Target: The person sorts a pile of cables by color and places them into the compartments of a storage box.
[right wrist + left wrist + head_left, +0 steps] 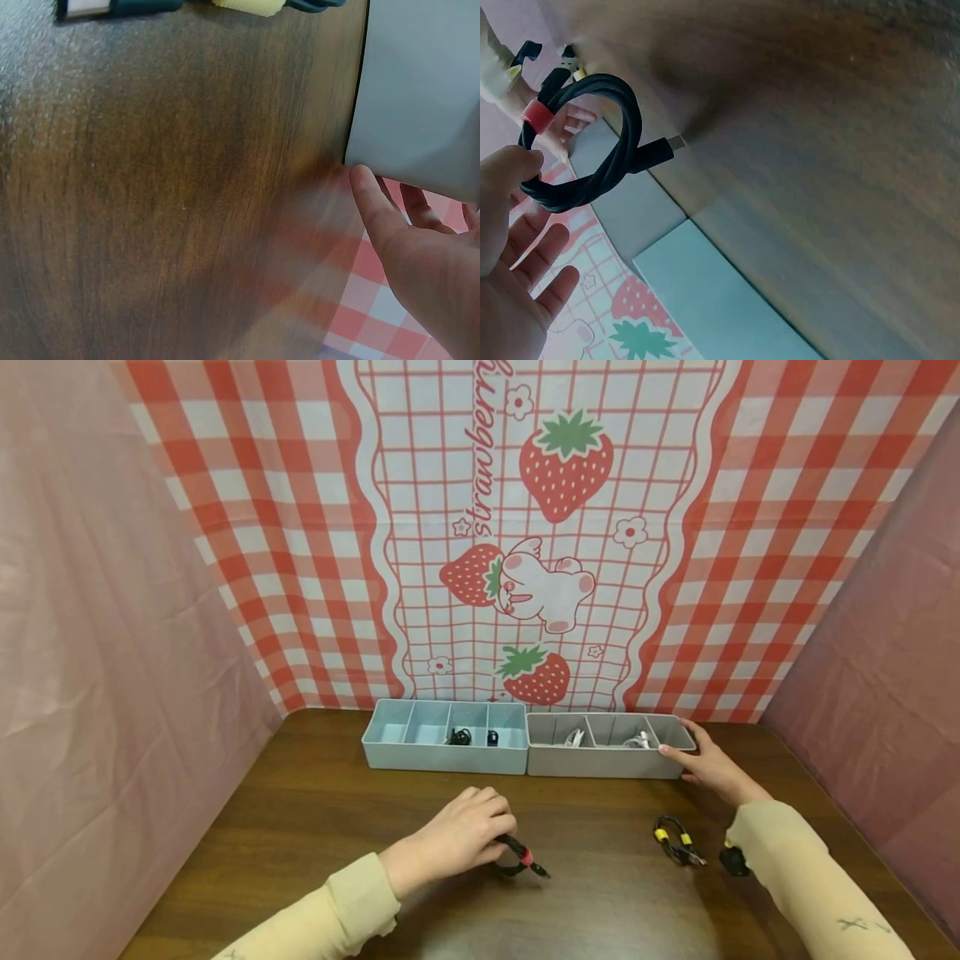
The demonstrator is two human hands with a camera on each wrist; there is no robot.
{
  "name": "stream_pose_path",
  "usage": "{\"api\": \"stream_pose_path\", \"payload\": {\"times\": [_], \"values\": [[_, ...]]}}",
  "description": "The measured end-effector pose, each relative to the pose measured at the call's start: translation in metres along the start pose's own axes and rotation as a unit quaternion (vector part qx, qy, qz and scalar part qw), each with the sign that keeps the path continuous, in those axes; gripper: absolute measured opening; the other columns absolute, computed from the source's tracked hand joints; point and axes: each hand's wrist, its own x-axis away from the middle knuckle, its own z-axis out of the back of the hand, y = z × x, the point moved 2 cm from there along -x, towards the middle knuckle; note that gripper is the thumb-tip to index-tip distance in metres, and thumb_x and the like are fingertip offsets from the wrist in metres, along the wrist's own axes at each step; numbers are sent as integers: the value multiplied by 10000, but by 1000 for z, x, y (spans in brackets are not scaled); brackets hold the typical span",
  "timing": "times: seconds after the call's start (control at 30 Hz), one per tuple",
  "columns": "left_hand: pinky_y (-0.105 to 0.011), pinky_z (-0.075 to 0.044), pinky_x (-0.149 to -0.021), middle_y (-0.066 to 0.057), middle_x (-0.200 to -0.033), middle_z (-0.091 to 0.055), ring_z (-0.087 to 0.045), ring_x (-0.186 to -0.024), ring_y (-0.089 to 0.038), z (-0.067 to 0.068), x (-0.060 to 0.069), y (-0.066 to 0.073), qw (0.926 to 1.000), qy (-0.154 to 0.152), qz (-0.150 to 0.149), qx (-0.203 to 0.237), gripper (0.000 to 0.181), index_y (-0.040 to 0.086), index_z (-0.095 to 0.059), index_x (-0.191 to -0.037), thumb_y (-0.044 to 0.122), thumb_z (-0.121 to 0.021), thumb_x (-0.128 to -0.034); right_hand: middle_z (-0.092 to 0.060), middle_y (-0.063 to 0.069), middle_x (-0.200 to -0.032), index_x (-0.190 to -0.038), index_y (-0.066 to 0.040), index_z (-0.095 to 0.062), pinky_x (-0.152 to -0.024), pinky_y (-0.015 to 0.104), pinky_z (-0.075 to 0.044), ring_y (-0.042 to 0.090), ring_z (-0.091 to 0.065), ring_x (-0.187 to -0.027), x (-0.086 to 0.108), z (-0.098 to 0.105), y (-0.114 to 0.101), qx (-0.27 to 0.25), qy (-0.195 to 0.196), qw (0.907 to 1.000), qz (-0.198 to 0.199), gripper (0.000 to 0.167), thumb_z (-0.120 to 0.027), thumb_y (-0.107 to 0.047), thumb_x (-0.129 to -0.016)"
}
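Note:
My left hand (468,827) pinches a coiled black USB cable (626,124) bound with a red tie, held over the table in front of the boxes. Its connector (656,154) sticks out of the coil in the left wrist view. At the far right, my right hand (712,764) grips the right end of a grey divided box (600,766), its thumb over the front wall. White cables (573,737) lie in two of that box's compartments. Nearer me, a black cable with yellow ties (678,843) lies on the table below the right hand.
A light blue divided box (446,758) stands end to end with the grey one, dark cables (459,737) in its two right compartments. Behind both hangs a red checked strawberry cloth (555,585). Pink curtains (127,652) close the sides of the wooden table (315,827).

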Motion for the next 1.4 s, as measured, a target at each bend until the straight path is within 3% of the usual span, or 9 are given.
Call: {"api": "stream_pose_path", "payload": {"times": [0.2,0.7,1.4], "values": [[-292,-408,-791,89,-913,-568,-497,-892,-116,8,0,-7,9996,121,193,166,147,231,-611,-861,291,-725,-790,65,352,-1496,-1502,-88,128,-963,619,-359,552,-233,-1302,0,0,0,-76,-33,10000,34,942,-542,-433,-936],[-284,-369,-711,77,-885,-550,-486,-850,-128,30,1,-26,9975,379,579,119,117,216,-606,-841,217,-700,-773,51,357,-1493,-1501,-80,126,-958,617,-365,548,-247,-1297,-1,0,1,-66,0,10000,70,935,-538,-425,-940],[-335,-387,-720,37,-872,-540,-455,-797,-145,61,0,-59,9916,591,1151,66,136,186,-599,-850,196,-723,-793,32,371,-1482,-1499,-73,124,-959,609,-370,546,-266,-1283,-1,-1,1,22,23,10000,25,949,-541,-444,-933]]}}
